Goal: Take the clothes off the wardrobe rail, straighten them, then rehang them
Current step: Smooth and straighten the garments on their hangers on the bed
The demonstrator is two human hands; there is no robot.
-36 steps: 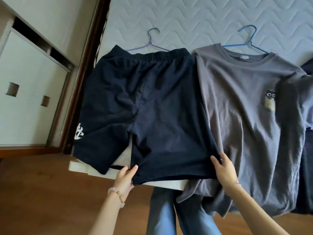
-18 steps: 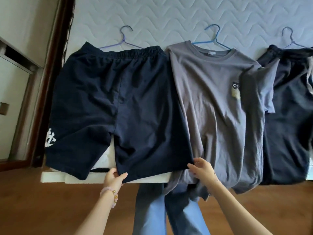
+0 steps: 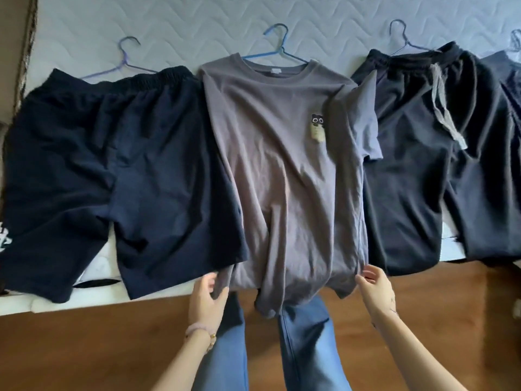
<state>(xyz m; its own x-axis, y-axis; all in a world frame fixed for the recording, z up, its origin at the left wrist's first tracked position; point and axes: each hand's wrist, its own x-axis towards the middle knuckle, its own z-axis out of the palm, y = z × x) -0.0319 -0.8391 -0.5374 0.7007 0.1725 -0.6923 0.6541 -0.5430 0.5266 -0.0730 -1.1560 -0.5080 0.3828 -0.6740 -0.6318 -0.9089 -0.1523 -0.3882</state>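
**Several garments on hangers, laid out on a quilted mattress**

The grey T-shirt [image 3: 282, 165] is laid flat at the middle of the pale quilted mattress [image 3: 197, 21] on a blue hanger [image 3: 277, 50]. Its hem is hung over the bed's white edge toward the brown wooden floor [image 3: 84, 348]. Navy shorts [image 3: 121, 170] on a purple hanger [image 3: 124, 62] are laid to its left, one leg overlapping the shirt's side. Dark drawstring bottoms [image 3: 417, 165] are laid to its right. The shirt's left hem corner is gripped by the left hand [image 3: 207, 299], with the fingers curled round the fabric. The right hem corner is pinched by the right hand [image 3: 376, 292]. Blue-jeaned legs [image 3: 307, 342] are seen above the floor.
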